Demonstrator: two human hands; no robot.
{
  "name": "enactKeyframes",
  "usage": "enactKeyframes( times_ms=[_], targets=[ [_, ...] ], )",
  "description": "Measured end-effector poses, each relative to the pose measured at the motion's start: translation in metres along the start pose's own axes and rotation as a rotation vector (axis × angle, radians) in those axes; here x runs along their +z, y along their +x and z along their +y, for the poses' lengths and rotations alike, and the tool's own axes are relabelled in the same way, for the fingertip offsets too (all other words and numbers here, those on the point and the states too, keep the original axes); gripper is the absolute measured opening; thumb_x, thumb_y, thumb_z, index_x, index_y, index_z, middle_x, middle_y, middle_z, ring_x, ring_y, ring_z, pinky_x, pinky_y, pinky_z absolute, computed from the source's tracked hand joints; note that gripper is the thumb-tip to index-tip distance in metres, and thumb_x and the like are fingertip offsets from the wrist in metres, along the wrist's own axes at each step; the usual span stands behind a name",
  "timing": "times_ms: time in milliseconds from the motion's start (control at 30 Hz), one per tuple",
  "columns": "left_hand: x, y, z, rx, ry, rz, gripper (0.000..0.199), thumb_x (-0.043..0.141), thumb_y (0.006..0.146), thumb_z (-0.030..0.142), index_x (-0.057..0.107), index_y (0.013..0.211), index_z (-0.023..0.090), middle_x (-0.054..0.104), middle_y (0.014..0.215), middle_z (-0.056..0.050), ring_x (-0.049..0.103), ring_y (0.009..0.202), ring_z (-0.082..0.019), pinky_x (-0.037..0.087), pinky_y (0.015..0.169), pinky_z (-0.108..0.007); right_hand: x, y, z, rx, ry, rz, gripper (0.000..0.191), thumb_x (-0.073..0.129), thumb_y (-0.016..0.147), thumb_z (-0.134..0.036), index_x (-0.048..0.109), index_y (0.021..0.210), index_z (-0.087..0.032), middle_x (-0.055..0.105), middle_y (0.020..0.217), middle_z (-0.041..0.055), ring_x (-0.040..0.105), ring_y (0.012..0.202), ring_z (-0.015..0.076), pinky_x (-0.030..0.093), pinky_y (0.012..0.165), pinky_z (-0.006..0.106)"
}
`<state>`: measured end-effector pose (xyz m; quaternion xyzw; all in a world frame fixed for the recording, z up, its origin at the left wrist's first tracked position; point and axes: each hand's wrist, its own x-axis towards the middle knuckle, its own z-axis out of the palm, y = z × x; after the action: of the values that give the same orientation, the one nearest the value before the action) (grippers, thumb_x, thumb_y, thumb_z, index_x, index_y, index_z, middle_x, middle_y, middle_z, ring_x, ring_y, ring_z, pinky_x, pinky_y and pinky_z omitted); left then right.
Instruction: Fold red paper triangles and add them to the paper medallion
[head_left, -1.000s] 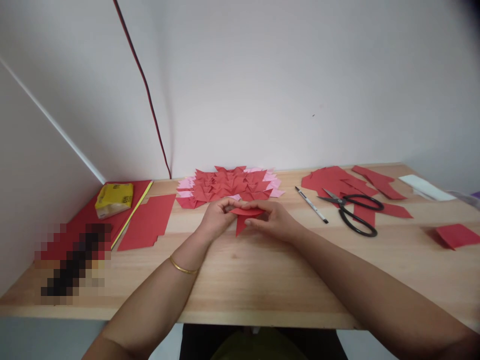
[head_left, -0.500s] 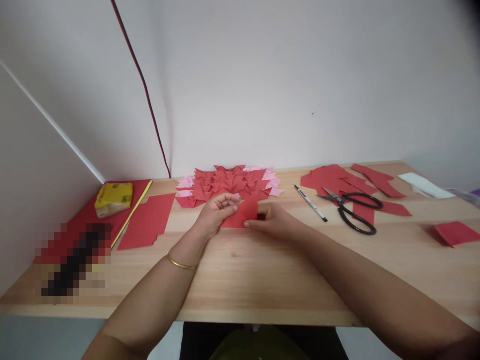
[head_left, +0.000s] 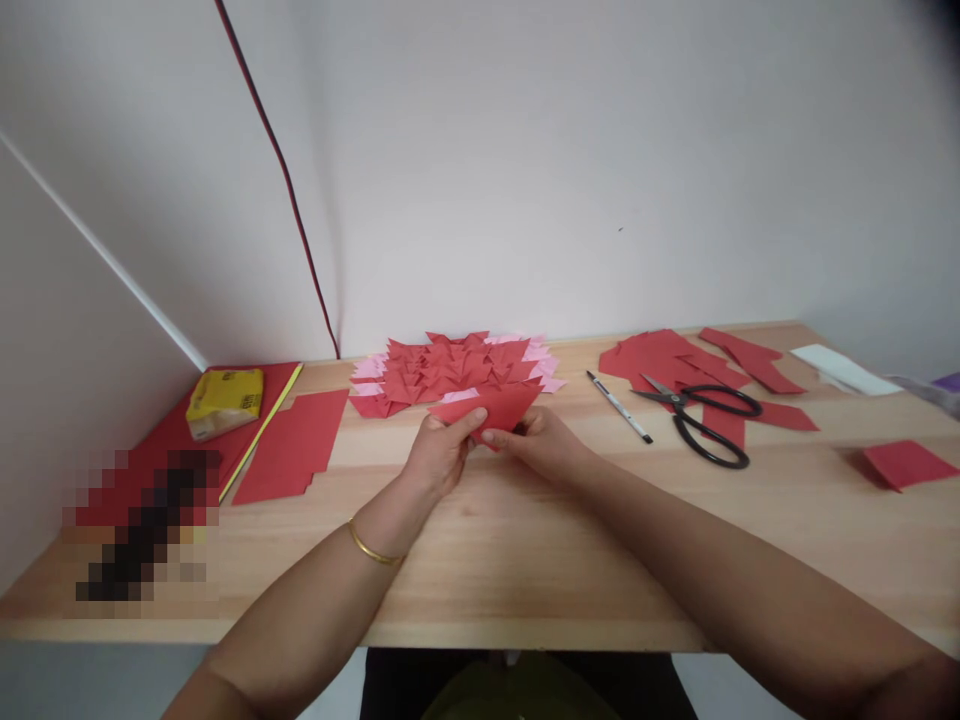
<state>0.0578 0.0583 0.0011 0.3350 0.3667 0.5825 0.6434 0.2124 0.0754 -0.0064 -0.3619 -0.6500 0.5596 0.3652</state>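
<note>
A piece of red paper (head_left: 504,408) is held up between my two hands, its corner pointing down toward me and its upper edge wide. My left hand (head_left: 448,445) grips its left side, thumb on the front face and fingers behind. From the other side my right hand (head_left: 544,440) pinches the paper near the lower corner, its thumb close to my left thumb. The fingers behind the sheet are partly hidden. Just beyond lies a pile of folded red and pink paper pieces (head_left: 450,365) against the wall.
Black-handled scissors (head_left: 682,402) and a pen (head_left: 619,407) lie right, by red paper scraps (head_left: 652,355). A folded red square (head_left: 909,465) and a white strip (head_left: 844,369) are farther right. Left are red sheets (head_left: 289,445) and a yellow packet (head_left: 225,402).
The red paper has turned from a squarish position to one with a corner pointing down. My left hand has shifted its hold, thumb now across the front; my right hand stays on the paper.
</note>
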Motion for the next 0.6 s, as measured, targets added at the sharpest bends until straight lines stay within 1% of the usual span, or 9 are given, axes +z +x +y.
enactKeyframes(
  times_ms=[67,133,200,267,333,367,433,500,600],
  targets=[
    [0.001,0.002,0.001,0.037,-0.034,0.091,0.028,0.081,0.06,0.022,0.07,0.084,0.013,0.073,0.089,-0.007,0.067,0.084,-0.02,0.052,0.081,-0.034,0.001,-0.001,0.0,-0.033,-0.081,-0.031,0.03,0.066,0.075,-0.046,0.065,0.077,-0.016,0.062,0.069,0.0008,0.053,0.061,0.0131,0.041,0.057,0.026],
    [-0.002,0.007,0.006,0.067,-0.051,0.178,0.027,0.082,0.057,0.021,0.069,0.08,0.013,0.073,0.087,-0.006,0.067,0.085,-0.02,0.052,0.082,-0.034,0.001,-0.001,-0.001,-0.097,-0.18,-0.001,0.028,0.064,0.077,-0.044,0.062,0.075,-0.017,0.059,0.067,0.0005,0.05,0.058,0.0118,0.039,0.054,0.025],
    [-0.006,0.012,0.01,0.092,-0.048,0.248,0.028,0.082,0.056,0.021,0.068,0.079,0.014,0.073,0.087,-0.006,0.067,0.085,-0.02,0.052,0.082,-0.035,0.0,-0.002,-0.003,-0.221,-0.336,0.118,0.023,0.063,0.078,-0.041,0.059,0.074,-0.018,0.058,0.067,0.0011,0.049,0.059,0.0124,0.04,0.055,0.026],
    [-0.01,0.015,0.011,0.125,-0.022,0.281,0.031,0.083,0.055,0.022,0.068,0.081,0.014,0.073,0.088,-0.006,0.067,0.086,-0.021,0.051,0.083,-0.035,-0.001,-0.003,-0.006,-0.418,-0.541,0.284,0.016,0.061,0.08,-0.035,0.06,0.077,-0.019,0.059,0.071,0.0035,0.052,0.067,0.0156,0.043,0.064,0.03],
    [-0.011,0.015,0.01,0.151,0.02,0.274,0.032,0.083,0.055,0.023,0.069,0.082,0.014,0.073,0.088,-0.006,0.067,0.085,-0.021,0.051,0.083,-0.036,0.0,-0.005,-0.009,-0.603,-0.746,0.393,0.009,0.06,0.082,-0.029,0.063,0.086,-0.021,0.062,0.086,0.007,0.054,0.084,0.0203,0.042,0.079,0.036],
    [-0.011,0.014,0.009,0.155,0.041,0.262,0.031,0.083,0.055,0.023,0.069,0.082,0.013,0.073,0.087,-0.006,0.067,0.084,-0.021,0.051,0.083,-0.035,0.0,-0.005,-0.01,-0.662,-0.834,0.407,0.011,0.059,0.082,-0.027,0.064,0.091,-0.023,0.063,0.095,0.0077,0.052,0.093,0.0223,0.039,0.086,0.039],
    [-0.009,0.011,0.007,0.137,0.068,0.214,0.029,0.082,0.056,0.024,0.07,0.08,0.013,0.073,0.085,-0.006,0.067,0.081,-0.02,0.051,0.081,-0.034,0.002,-0.007,-0.012,-0.714,-0.967,0.403,0.017,0.059,0.083,-0.023,0.065,0.098,-0.029,0.063,0.108,0.0056,0.048,0.106,0.0243,0.032,0.094,0.042],
    [-0.006,0.007,0.006,0.111,0.064,0.158,0.027,0.081,0.058,0.023,0.07,0.08,0.013,0.073,0.084,-0.006,0.067,0.08,-0.02,0.052,0.079,-0.033,0.002,-0.007,-0.013,-0.733,-1.029,0.402,0.019,0.059,0.085,-0.021,0.066,0.097,-0.033,0.062,0.113,0.0022,0.045,0.11,0.0242,0.027,0.096,0.042],
    [-0.002,0.003,0.006,0.09,0.027,0.083,0.026,0.08,0.059,0.021,0.071,0.082,0.013,0.074,0.086,-0.006,0.067,0.081,-0.019,0.052,0.08,-0.032,0.0,-0.007,-0.012,-0.758,-1.049,0.415,0.013,0.06,0.086,-0.024,0.069,0.086,-0.034,0.065,0.109,-0.0006,0.045,0.108,0.0232,0.024,0.093,0.043]
  ],
)
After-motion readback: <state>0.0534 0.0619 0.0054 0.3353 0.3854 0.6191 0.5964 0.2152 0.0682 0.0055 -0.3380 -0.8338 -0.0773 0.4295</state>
